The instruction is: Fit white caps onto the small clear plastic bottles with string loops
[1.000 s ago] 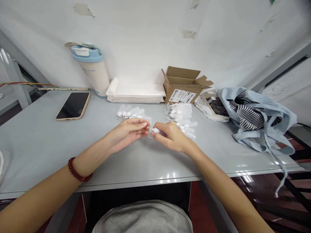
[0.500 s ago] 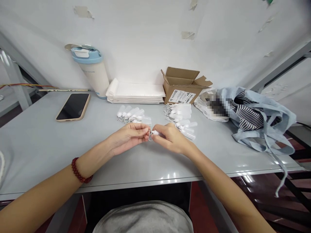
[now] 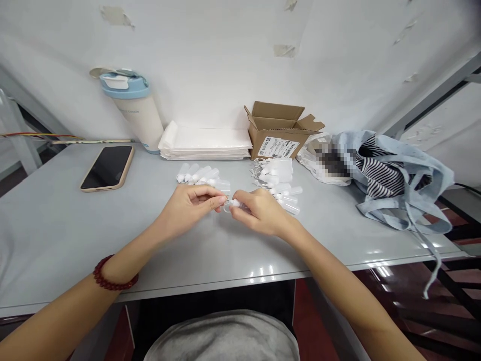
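Note:
Near the middle of the table my right hand [image 3: 262, 210] is closed around a small clear tube with a white cap [image 3: 235, 202], most of it hidden by the fingers. A thin whitish cord [image 3: 226, 205] loops from the cap end. My left hand [image 3: 190, 206] pinches at that cord between thumb and fingertips, just left of the cap. Behind my left hand lies a row of similar capped tubes [image 3: 199, 173]. Another group of tubes with cords [image 3: 277, 171] lies behind and beside my right hand.
Along the wall stand a tumbler with a blue lid [image 3: 135, 110], a stack of white padded envelopes [image 3: 205, 145] and an open cardboard box [image 3: 276, 135]. A phone [image 3: 107, 168] lies at the left. On the right are a plastic bag [image 3: 319, 168] and a light blue cloth bag [image 3: 413, 170].
My left hand has turned over, its back now more upward, and its fingers have shifted on the cord. My right hand keeps hold of the tube. The view has shifted slightly.

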Demonstrator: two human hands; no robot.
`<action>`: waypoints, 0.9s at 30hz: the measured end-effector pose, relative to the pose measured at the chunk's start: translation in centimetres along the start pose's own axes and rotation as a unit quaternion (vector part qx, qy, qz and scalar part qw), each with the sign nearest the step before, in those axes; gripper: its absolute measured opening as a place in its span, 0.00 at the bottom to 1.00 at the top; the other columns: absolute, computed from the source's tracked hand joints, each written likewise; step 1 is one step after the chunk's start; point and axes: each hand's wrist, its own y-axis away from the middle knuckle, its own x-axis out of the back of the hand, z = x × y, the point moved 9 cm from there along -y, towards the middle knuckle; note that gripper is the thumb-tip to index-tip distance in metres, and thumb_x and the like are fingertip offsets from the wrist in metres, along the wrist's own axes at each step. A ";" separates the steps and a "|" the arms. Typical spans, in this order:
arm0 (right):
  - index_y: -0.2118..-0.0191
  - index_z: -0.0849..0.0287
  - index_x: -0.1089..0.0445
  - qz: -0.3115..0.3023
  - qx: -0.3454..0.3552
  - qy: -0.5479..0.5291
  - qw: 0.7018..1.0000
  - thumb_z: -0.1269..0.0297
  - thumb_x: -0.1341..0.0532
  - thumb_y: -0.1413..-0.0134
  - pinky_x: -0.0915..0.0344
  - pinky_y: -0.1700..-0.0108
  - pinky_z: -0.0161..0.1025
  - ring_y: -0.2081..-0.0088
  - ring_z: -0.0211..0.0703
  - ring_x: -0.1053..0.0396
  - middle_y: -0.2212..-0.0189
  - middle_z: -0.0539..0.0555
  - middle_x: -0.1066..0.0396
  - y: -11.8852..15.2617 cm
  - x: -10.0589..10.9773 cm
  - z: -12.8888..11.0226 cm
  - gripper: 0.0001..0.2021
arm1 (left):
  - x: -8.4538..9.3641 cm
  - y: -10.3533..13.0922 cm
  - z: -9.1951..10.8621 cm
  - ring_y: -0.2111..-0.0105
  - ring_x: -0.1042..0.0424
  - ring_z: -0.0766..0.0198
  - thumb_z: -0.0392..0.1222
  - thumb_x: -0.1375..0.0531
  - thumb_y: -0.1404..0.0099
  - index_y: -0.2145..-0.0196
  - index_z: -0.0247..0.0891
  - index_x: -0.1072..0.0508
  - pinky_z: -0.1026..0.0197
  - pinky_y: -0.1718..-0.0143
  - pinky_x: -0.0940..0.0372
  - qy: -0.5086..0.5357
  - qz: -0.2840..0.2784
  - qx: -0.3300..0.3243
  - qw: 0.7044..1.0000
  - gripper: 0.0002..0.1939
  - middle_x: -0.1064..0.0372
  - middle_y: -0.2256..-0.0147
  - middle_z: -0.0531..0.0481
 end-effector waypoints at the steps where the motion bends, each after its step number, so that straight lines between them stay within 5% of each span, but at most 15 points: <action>1: 0.75 0.59 0.41 -0.001 0.000 0.014 1.000 0.63 0.50 0.45 0.58 0.74 0.35 0.81 0.32 0.56 0.85 0.44 0.51 0.0 -0.1 0.0 0.10 | -0.1 0.1 0.1 0.72 0.31 0.63 0.44 0.37 0.43 0.72 0.38 0.22 0.63 0.67 0.36 -0.019 0.000 -0.008 1.000 0.07 0.28 0.75 0.51; 15: 0.75 0.61 0.36 -0.039 0.010 0.064 0.997 0.62 0.49 0.45 0.59 0.75 0.35 0.81 0.34 0.56 0.85 0.47 0.47 0.0 -1.5 -0.1 0.12 | -1.5 0.6 -0.2 0.76 0.34 0.66 0.42 0.39 0.41 0.74 0.37 0.24 0.65 0.72 0.39 -0.035 -0.013 -0.005 0.999 0.08 0.30 0.76 0.52; 23: 0.76 0.59 0.42 0.008 -0.008 -0.028 1.000 0.64 0.48 0.46 0.57 0.75 0.33 0.82 0.32 0.55 0.86 0.43 0.51 -0.4 -0.4 0.3 0.10 | -0.5 -0.5 -2.5 0.73 0.32 0.64 0.46 0.37 0.42 0.72 0.36 0.22 0.61 0.67 0.36 0.140 -0.021 0.063 0.988 0.10 0.28 0.73 0.49; 27: 0.77 0.59 0.43 0.010 -0.013 -0.012 1.000 0.64 0.48 0.47 0.58 0.75 0.34 0.81 0.32 0.55 0.86 0.44 0.51 -0.4 -0.3 0.6 0.10 | 0.2 -0.7 -2.3 0.73 0.32 0.64 0.48 0.38 0.41 0.71 0.36 0.21 0.61 0.66 0.36 0.087 -0.012 0.057 0.994 0.12 0.27 0.73 0.48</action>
